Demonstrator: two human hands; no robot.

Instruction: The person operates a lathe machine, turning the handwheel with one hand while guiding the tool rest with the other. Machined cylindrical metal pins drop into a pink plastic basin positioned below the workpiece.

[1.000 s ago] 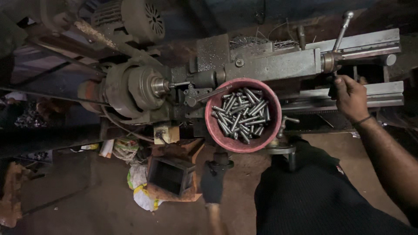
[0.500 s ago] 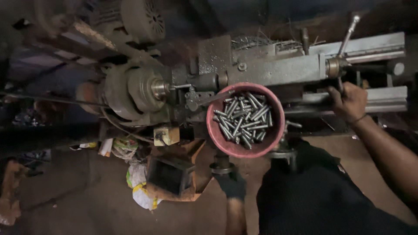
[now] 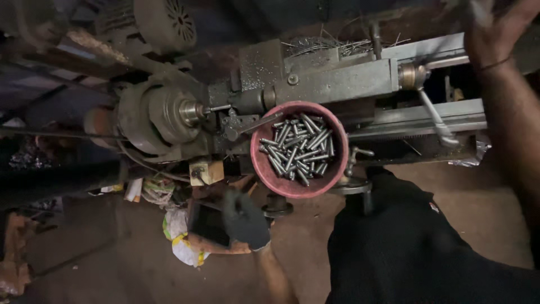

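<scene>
A round dark-red plastic bowl (image 3: pixel 298 151) sits on the front of the grey metal lathe (image 3: pixel 337 84), just below its carriage and to the right of the chuck (image 3: pixel 188 112). The bowl is heaped with short silvery metal pins (image 3: pixel 297 147) lying crosswise over one another, filling most of its middle.

Below and to the left of the bowl, the left hand (image 3: pixel 246 219) in a dark work glove hangs in the air over the dirt floor (image 3: pixel 101 264), near the bowl's lower rim but not touching it; its fingers look loosely curled and hold nothing. The right hand (image 3: pixel 495 28) is raised at the top right corner, above the lathe's slanted metal lever (image 3: pixel 434 117), blurred, with fingers spread apart and empty. A thin band circles its wrist. Tangled metal shavings (image 3: pixel 323 45) lie on the lathe's top behind the bowl.
</scene>
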